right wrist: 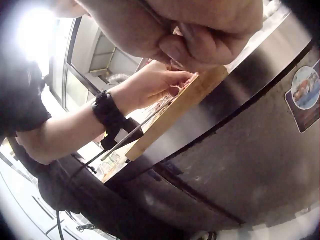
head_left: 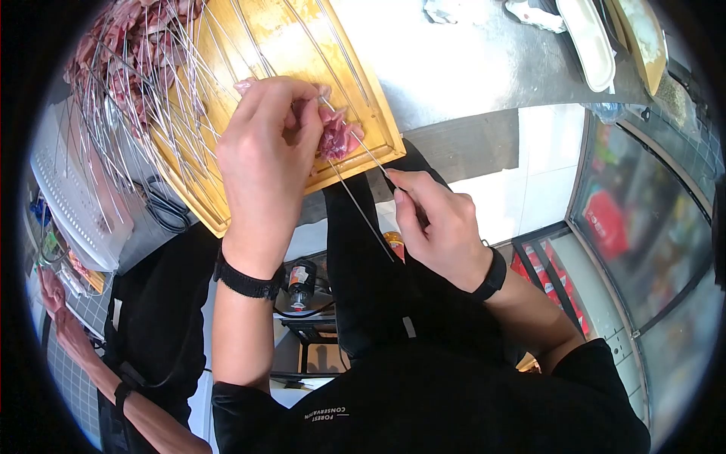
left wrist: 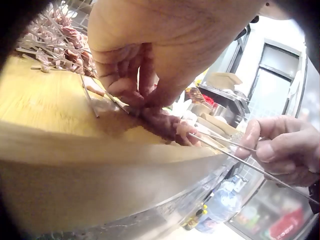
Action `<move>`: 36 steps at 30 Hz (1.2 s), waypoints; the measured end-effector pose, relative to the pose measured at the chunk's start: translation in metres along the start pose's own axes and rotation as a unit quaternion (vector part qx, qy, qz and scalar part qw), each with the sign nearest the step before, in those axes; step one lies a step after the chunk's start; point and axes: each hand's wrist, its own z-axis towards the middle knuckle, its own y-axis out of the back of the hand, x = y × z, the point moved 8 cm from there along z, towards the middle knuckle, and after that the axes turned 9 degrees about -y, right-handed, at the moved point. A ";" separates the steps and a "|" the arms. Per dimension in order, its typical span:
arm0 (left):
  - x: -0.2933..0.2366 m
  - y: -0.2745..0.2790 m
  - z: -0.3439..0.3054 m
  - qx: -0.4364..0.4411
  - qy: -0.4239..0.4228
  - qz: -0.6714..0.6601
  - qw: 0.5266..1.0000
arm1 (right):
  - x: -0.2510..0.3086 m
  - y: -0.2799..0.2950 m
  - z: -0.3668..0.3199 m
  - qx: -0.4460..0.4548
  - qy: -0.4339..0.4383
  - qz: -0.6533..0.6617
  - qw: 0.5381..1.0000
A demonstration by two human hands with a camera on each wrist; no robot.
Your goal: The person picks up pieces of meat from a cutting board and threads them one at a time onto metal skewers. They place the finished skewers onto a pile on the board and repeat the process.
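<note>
My left hand [head_left: 265, 159] bends over the near edge of a yellow cutting board [head_left: 291, 45], its thumb and fingertips pinching a raw meat piece [head_left: 339, 138]. A thin metal skewer [head_left: 371, 155] runs into that meat from the right. Its near end is held between the thumb and index finger of my right hand [head_left: 442, 219], just off the board's corner. A second skewer [head_left: 359, 206] sticks out past the board edge beside it. In the left wrist view, the meat [left wrist: 162, 125] lies bunched under the left fingertips, close over the board.
A heap of skewered raw meat [head_left: 136, 53] covers the board's far left, with many skewers fanned toward me. Left of it stands a white perforated tray [head_left: 83, 189]. The metal counter [head_left: 454, 68] extends right, holding a white tray [head_left: 588, 41]. Another person's arm [head_left: 83, 348] shows at left.
</note>
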 end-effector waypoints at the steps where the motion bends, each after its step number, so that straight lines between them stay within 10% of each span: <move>1: 0.000 -0.001 0.000 0.008 0.003 0.003 1.000 | 0.000 0.000 0.000 0.000 0.001 0.000 1.000; 28: -0.004 0.014 -0.043 -0.099 0.100 -0.166 0.976 | 0.035 -0.003 0.023 -0.046 0.004 0.035 0.998; 32: -0.005 -0.012 -0.078 -0.204 0.253 -0.510 0.796 | 0.060 0.017 -0.006 -0.038 0.073 0.053 0.995; 36: -0.022 -0.034 -0.055 -0.070 0.251 -0.814 0.519 | 0.068 0.017 -0.025 0.032 0.035 0.097 0.994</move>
